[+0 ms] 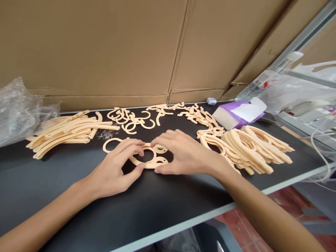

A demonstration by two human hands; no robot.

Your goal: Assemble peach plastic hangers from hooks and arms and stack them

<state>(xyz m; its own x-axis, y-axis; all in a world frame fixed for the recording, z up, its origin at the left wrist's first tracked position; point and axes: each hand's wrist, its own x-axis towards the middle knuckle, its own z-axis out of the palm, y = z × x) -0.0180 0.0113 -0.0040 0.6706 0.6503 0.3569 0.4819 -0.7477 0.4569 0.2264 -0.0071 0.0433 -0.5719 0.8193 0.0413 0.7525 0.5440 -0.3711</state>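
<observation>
A pale wooden ring piece (150, 159) with small holes lies flat on the black table (78, 210). My left hand (115, 169) pinches its left side, thumb below and fingers on top. My right hand (181, 152) presses on its right side, fingers curled over it. A thin curved piece (110, 143) lies just left of the ring.
A pile of long curved wooden strips (65, 134) lies at the left, small hook shapes (131, 120) at the back, a stack of horseshoe-shaped pieces (249, 148) at the right. Crumpled clear plastic (18, 108) far left, a purple tissue box (237, 113) back right, cardboard (105, 52) behind.
</observation>
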